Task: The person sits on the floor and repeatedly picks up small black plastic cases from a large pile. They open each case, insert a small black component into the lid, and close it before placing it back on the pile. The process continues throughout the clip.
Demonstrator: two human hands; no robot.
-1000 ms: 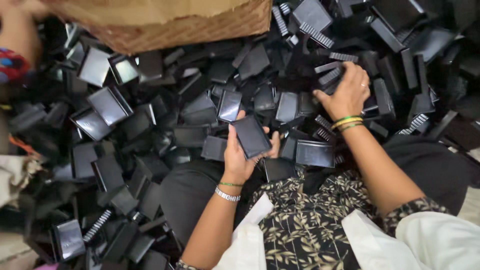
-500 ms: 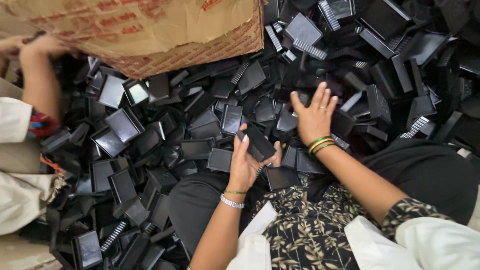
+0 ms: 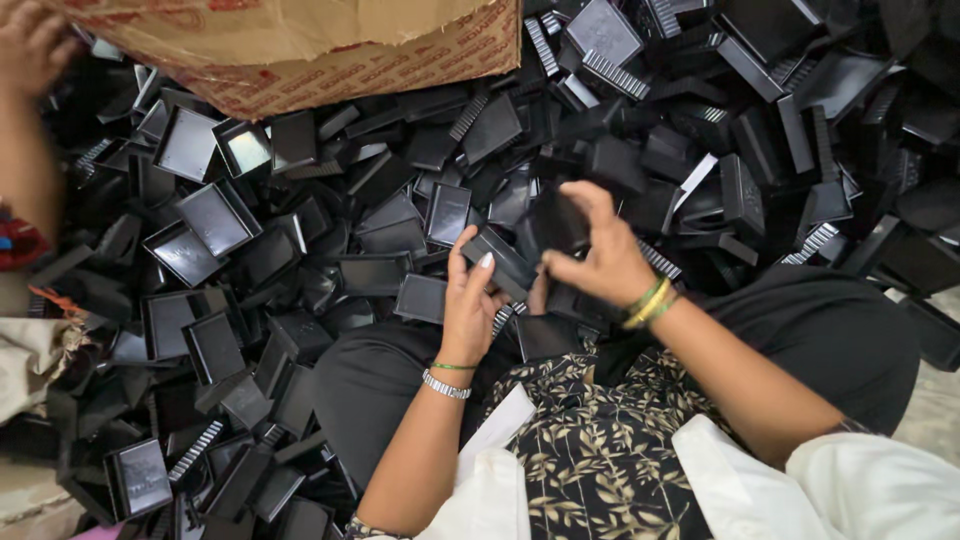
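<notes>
- Far left edge: another person's arm [image 3: 25, 150] reaches up along the heap, hand near the cardboard box [image 3: 300, 45]; a bit of patterned cloth sits below it.
- Cardboard box, brown with red print, lies tilted over the top left of the heap.
- Heap of black trays [image 3: 210, 220]: small, shallow, rectangular plastic pieces with raised rims, some glossy inside, some with ribbed edges. They lie jumbled at every angle and hide the surface under them.
- Left hand [image 3: 470, 300]: fingers curled around a flat black tray [image 3: 505, 262], thumb laid along its top edge; a metal watch band and a thin green bangle on the wrist.
- Right hand [image 3: 600, 260]: fingers closed on a second black piece [image 3: 558, 222], held just above and touching the left hand's tray. Yellow-green bangles on the wrist.
- Both held pieces sit mid-frame, over the person's lap, which is in dark cloth with a leaf-print garment.
- Lower right corner: a strip of pale floor [image 3: 935, 400].
</notes>
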